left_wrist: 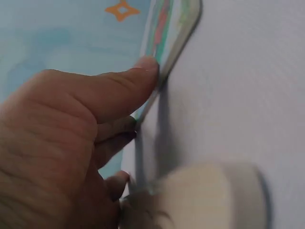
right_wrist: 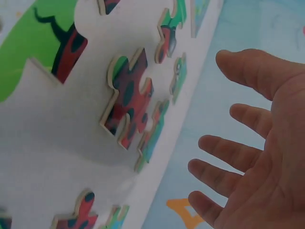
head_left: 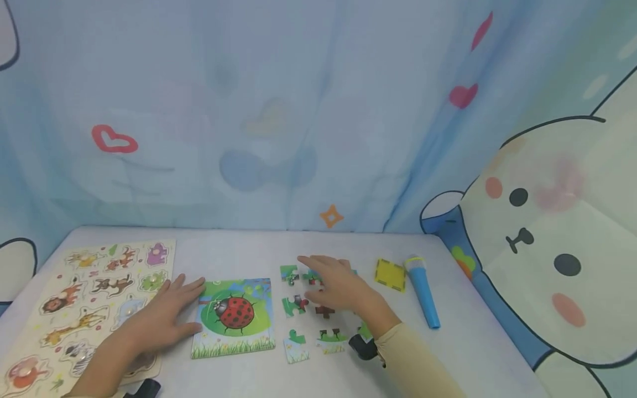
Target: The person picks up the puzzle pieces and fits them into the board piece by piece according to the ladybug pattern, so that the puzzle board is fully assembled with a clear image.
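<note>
the ladybug board point(head_left: 236, 318) lies flat on the white table point(head_left: 224, 251), its red, dark-spotted beetle on a green oval, with a strip of grass along its six o'clock edge. the left hand point(head_left: 164, 314) is at the board's nine o'clock side, its fingers extended toward one o'clock and the tip of its thumb point(left_wrist: 148, 69) touching the edge; it is not clamped on anything. the two hands are well apart from each other.

at three o'clock from the board, loose puzzle pieces point(head_left: 325, 313) lie spaced out in rough rows. the right hand point(head_left: 335, 287) hovers over the twelve o'clock part of this group, its fingers pointing toward ten o'clock and hiding some of the pieces. in the right wrist view its fingers are spread apart, the palm holds nothing, and a red piece point(right_wrist: 127, 98) with dark spots lies apart from the fingertips.

beyond the pieces, toward two o'clock, is a yellow square point(head_left: 390, 275); just beside it, at three o'clock, lies a blue microphone point(head_left: 424, 296), its head toward eleven o'clock and its handle end toward five. at nine o'clock from the ladybug board, a large animal board point(head_left: 93, 303) lies partly under the left forearm. a printed curtain point(head_left: 278, 72) hangs behind the table at twelve o'clock.
</note>
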Demonstrator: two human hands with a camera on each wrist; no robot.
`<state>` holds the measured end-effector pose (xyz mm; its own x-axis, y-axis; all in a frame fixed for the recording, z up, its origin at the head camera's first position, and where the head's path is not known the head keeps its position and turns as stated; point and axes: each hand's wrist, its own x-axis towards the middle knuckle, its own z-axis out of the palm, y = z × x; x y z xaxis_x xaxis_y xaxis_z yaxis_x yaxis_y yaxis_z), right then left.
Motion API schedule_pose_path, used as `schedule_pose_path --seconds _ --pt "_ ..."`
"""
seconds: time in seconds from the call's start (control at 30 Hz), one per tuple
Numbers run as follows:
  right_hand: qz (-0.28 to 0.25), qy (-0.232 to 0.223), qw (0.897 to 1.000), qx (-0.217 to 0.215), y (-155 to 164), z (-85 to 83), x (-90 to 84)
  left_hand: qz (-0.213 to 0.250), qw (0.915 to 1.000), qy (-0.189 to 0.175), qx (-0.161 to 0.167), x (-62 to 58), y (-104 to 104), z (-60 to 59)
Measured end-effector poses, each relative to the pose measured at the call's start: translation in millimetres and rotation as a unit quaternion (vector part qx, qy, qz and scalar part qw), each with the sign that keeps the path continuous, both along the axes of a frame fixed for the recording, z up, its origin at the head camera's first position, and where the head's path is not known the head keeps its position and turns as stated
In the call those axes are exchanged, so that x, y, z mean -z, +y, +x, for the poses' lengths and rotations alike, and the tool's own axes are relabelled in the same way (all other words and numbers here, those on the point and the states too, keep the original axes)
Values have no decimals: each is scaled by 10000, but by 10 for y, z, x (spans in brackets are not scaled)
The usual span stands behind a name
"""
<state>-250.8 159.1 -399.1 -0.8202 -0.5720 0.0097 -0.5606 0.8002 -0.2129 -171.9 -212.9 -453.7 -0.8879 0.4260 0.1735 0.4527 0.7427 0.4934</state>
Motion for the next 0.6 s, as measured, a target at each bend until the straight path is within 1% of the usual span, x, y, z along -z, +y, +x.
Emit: schedule_pose_path --seconds 0.1,0.2,0.33,0.43,0.6 --pt "96 -155 9997 166 -80 29 33 169 9998 -32 134 36 -33 11" --pt "265 -223 9992 212 -157 68 48 277 9992 62 269 62 -60 32" --pt "509 -306 9982 92 -259 -8 60 416 9983 227 325 87 -89 32" --pt "632 -401 9972 66 -308 -68 80 482 9980 275 297 104 -95 26" --pt "669 -547 9962 59 -356 -157 112 508 9981 233 246 142 -82 1"
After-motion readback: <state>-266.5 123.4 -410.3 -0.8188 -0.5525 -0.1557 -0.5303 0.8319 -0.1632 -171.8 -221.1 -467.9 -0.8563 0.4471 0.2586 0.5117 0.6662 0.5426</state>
